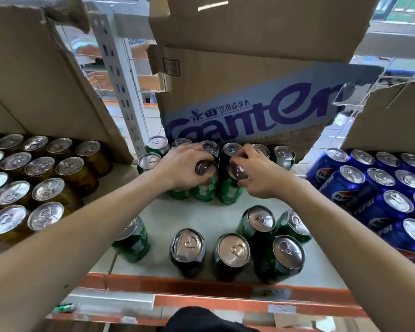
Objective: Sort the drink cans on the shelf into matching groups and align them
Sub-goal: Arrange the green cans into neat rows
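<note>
At shelf (201,216) middle, left hand (183,167) grips green can (204,191), right hand (260,174) adjacent can (228,191); rims partly hidden.

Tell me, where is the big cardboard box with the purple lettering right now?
In the head view, the cardboard box with purple lettering stands at the back centre of the white shelf, right behind the rear row of green drink cans.

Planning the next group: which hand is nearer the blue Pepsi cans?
Right. The right hand grips a green can left of the blue Pepsi cans; the left hand grips the neighbouring green can, farther left.
</note>
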`<action>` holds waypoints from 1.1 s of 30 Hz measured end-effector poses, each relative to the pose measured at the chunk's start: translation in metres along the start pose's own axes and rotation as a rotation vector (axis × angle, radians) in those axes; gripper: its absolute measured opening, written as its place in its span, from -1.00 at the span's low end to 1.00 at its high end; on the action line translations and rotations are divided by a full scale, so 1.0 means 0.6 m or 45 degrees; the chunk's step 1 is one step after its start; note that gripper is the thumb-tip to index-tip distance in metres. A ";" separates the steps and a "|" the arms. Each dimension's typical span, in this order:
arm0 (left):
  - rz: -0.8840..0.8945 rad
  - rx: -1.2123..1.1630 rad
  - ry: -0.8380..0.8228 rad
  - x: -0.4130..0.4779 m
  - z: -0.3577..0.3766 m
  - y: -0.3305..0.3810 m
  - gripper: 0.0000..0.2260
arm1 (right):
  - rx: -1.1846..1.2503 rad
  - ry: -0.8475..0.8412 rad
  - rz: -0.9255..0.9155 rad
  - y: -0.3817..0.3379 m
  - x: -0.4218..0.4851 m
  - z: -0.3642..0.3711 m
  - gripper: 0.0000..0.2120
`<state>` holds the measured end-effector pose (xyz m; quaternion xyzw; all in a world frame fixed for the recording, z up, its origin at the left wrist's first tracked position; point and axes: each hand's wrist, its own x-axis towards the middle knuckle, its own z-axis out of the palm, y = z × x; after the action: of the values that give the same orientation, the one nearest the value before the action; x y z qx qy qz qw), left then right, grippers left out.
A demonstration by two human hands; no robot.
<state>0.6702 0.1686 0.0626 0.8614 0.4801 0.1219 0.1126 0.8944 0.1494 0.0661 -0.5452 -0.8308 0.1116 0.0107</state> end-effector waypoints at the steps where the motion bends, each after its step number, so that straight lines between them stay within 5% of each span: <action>1: -0.018 0.008 -0.018 0.000 -0.001 -0.001 -0.60 | -0.011 -0.013 0.016 0.000 0.004 0.000 -0.51; 11: -0.061 0.324 0.036 -0.002 0.017 0.013 -0.45 | 0.159 0.094 0.026 0.011 -0.006 -0.007 -0.56; 15: 0.149 0.108 -0.011 -0.011 0.014 0.074 -0.47 | 0.234 0.145 0.155 0.048 -0.078 -0.021 -0.63; 20: 0.393 0.022 -0.425 -0.008 0.030 0.146 -0.42 | 0.264 -0.129 0.327 0.098 -0.178 -0.047 -0.64; 26: 0.428 0.006 -0.603 -0.003 0.039 0.174 -0.41 | 0.386 -0.302 0.291 0.112 -0.211 -0.027 -0.55; 33: 0.512 0.295 -0.452 0.010 0.036 0.183 -0.52 | 0.526 -0.411 0.107 0.124 -0.218 -0.030 -0.43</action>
<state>0.7679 0.1153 0.0767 0.9542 0.2834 -0.0665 0.0695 1.0173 0.0621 0.0827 -0.5406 -0.7580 0.3645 -0.0155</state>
